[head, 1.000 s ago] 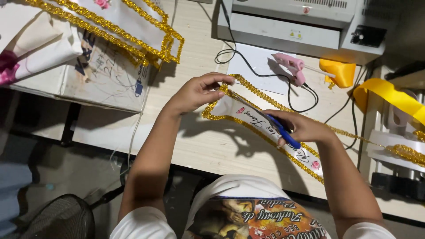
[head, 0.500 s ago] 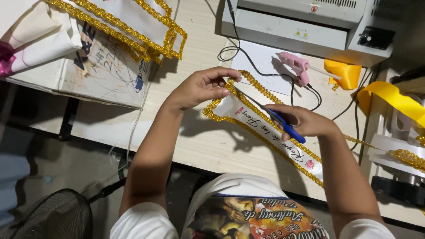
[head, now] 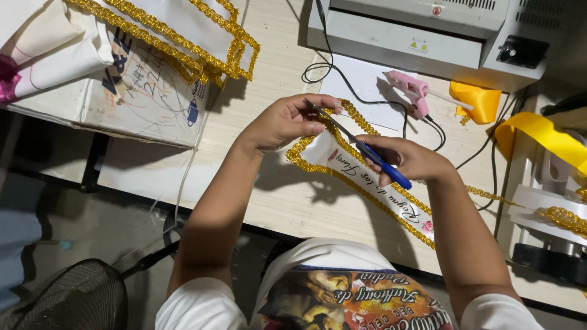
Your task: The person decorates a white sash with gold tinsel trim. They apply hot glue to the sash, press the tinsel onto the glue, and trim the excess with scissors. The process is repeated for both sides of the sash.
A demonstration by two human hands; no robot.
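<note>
Head view, centre of frame: my left hand (head: 284, 122) pinches the gold-braid end of the white lettered sash (head: 367, 183) lying on the pale wooden desk (head: 275, 201), my right hand (head: 409, 160) grips blue-handled scissors (head: 361, 146) at that braid; trimming seems under way, needing a steady snip.

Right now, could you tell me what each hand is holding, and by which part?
Right hand grips blue-handled scissors by the handles; left hand pinches the gold-trimmed white sash at its pointed end.

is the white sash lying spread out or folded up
Spread out: the white sash lies flat along the table, gold trim showing on both edges.
</note>
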